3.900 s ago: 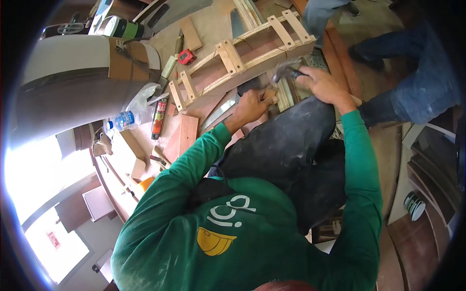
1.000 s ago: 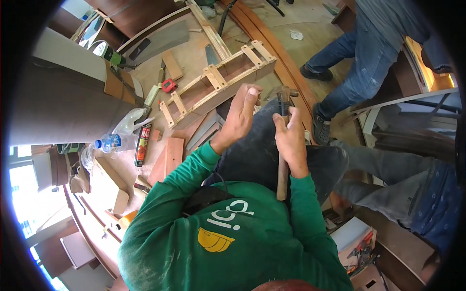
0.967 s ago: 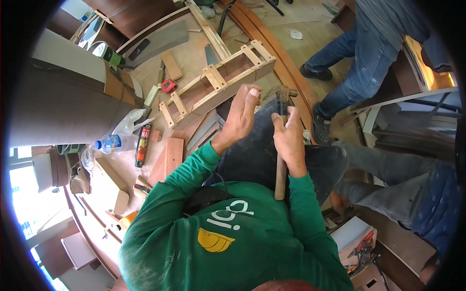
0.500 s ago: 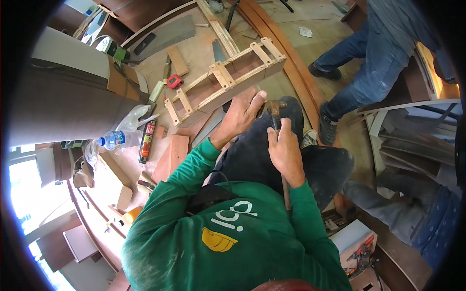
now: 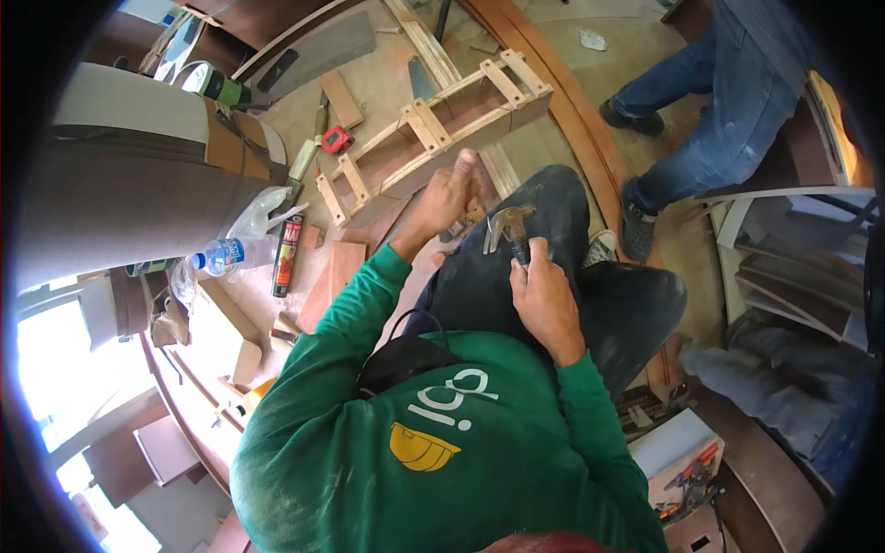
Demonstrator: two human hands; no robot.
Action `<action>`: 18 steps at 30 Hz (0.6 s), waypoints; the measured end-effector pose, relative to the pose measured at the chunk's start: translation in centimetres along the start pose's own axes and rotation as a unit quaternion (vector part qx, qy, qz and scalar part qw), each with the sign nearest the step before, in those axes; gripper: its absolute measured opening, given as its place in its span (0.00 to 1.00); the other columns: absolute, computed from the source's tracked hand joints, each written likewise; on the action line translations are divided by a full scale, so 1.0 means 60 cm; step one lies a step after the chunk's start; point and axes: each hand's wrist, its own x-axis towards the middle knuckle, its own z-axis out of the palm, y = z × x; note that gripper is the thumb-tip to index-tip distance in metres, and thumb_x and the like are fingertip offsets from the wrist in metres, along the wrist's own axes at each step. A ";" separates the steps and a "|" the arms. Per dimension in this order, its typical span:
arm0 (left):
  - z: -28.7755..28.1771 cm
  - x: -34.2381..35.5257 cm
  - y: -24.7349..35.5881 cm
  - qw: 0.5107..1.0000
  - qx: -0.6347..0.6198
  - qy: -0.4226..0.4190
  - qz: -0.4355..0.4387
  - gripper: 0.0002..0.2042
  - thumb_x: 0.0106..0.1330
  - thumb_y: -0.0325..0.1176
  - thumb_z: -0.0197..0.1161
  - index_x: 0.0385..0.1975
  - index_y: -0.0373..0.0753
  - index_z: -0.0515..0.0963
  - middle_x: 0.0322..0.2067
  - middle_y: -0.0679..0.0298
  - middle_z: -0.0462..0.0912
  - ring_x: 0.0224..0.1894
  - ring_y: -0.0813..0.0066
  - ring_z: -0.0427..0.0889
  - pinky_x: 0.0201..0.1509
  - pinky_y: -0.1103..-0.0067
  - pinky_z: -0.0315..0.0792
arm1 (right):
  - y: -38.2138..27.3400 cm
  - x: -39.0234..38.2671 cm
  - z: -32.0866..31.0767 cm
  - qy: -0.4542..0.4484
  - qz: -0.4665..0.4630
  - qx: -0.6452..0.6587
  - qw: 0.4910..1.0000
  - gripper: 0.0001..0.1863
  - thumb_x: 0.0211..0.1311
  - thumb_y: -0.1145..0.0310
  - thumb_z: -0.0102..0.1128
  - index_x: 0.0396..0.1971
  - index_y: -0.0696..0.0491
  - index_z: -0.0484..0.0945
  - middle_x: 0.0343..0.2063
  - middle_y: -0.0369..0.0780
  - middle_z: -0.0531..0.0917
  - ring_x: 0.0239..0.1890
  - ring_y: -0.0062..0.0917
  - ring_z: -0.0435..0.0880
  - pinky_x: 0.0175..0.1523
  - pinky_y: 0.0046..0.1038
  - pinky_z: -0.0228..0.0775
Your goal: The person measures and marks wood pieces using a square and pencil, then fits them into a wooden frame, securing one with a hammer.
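The right hand grips a steel claw hammer over the dark-trousered lap, while the left hand rests beside the slatted wooden frame.

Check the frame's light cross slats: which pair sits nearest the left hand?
The middle pair on the wooden frame, just above the left hand; other pairs sit at the frame's ends.

Long-sleeved green cotton work shirt, sleeves reaching both wrists, cuffs plain. White rounded lettering printed across chest, above a yellow hard-hat emblem. Thin black cord or strap looped at the collar, lying over the upper chest. Dark charcoal work trousers, dusty, smudged pale grey across thighs and knees. Pale sneaker with light sole, partly visible beside one knee. Bare left hand and bare right hand, no gloves, no watch or rings discernible.
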 end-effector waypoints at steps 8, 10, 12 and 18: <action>0.008 -0.101 -0.018 0.981 -0.169 -0.072 -0.069 0.33 0.80 0.63 0.52 0.51 0.32 0.82 0.35 0.61 0.85 0.34 0.75 0.85 0.38 0.78 0.80 | 0.013 0.003 -0.002 -0.041 0.031 -0.005 0.999 0.15 0.76 0.67 0.57 0.51 0.59 0.64 0.33 0.60 0.85 0.38 0.61 0.85 0.42 0.59 0.75; 0.027 -0.126 -0.011 0.988 -0.135 -0.051 -0.044 0.28 0.79 0.59 0.57 0.51 0.34 0.81 0.37 0.63 0.84 0.36 0.77 0.83 0.39 0.77 0.79 | 0.017 0.005 0.006 -0.032 0.012 -0.037 0.999 0.15 0.76 0.67 0.56 0.51 0.58 0.64 0.34 0.60 0.85 0.38 0.61 0.85 0.43 0.59 0.75; 0.040 -0.139 -0.001 0.983 -0.172 -0.018 -0.052 0.19 0.76 0.47 0.68 0.50 0.35 0.82 0.37 0.65 0.84 0.37 0.80 0.82 0.38 0.79 0.77 | 0.012 0.009 0.013 -0.037 0.014 -0.062 0.997 0.15 0.76 0.67 0.56 0.51 0.58 0.63 0.34 0.60 0.85 0.39 0.61 0.85 0.43 0.59 0.75; 0.066 -0.141 -0.009 0.980 -0.193 0.053 -0.017 0.13 0.76 0.43 0.69 0.47 0.39 0.81 0.33 0.71 0.83 0.34 0.83 0.80 0.36 0.82 0.75 | -0.009 0.016 0.025 -0.027 0.022 -0.087 0.996 0.14 0.77 0.67 0.54 0.52 0.58 0.65 0.39 0.61 0.85 0.43 0.61 0.84 0.46 0.59 0.75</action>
